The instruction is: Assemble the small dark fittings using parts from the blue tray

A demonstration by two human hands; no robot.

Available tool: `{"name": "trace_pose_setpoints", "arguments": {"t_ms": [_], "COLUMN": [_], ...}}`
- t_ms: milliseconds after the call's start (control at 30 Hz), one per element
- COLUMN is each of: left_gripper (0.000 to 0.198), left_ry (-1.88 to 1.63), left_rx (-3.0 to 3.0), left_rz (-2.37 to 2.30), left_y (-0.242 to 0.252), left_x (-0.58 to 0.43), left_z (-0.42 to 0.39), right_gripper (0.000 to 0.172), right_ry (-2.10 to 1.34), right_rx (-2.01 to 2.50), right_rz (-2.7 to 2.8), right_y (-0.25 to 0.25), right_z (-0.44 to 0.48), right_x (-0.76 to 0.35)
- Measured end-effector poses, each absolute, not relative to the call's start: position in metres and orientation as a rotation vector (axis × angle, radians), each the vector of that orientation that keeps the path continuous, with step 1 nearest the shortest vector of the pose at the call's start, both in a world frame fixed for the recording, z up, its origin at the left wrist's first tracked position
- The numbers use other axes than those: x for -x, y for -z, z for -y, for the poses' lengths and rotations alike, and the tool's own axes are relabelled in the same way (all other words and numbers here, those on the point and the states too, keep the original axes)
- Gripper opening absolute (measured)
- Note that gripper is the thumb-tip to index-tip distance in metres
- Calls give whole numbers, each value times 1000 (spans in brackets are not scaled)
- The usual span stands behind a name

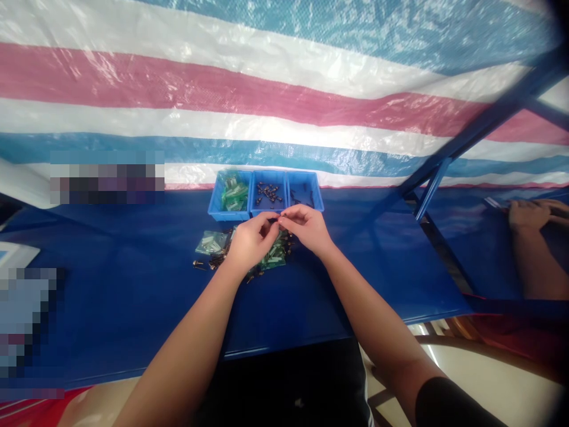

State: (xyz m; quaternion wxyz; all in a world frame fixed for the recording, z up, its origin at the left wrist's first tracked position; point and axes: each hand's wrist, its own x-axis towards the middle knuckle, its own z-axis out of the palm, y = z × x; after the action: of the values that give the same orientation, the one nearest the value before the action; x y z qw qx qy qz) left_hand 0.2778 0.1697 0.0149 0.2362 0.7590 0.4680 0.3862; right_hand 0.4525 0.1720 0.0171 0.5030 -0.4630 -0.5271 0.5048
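Small dark part (pixel 279 220) pinched between left hand (pixel 251 240) and right hand (pixel 307 228), fingers curled.

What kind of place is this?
Probably a small workshop bench for sorting tiny parts: three blue trays of small parts on a blue table, a striped tarp behind, another person's hand working nearby.

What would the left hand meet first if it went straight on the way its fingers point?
Most likely the right hand: the left hand points at its fingers, nearly touching them. The middle blue bin lies behind, though depth is unclear.
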Motion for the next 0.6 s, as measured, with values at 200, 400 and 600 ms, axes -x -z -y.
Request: {"name": "trace_pose_setpoints", "arguments": {"t_ms": [200, 400, 600], "left_gripper": [24, 18, 15], "left_ry": [-1092, -1070, -1050], "left_rx": [-2083, -2084, -2089], "left_rz": [-1327, -1316, -1343], "left_y": [-13, -14, -14], "left_x": [-278, -278, -277], "left_z": [-171, -170, -170], "right_gripper": [34, 31, 30], "right_ry": [-1288, -1269, -1201], "right_rx": [1088, 1054, 1041], "right_rz": [1224, 1285, 1379], "right_y": [-17, -13, -12], "right_z": [-174, -176, -175], "right_x": [-454, -457, -456]}}
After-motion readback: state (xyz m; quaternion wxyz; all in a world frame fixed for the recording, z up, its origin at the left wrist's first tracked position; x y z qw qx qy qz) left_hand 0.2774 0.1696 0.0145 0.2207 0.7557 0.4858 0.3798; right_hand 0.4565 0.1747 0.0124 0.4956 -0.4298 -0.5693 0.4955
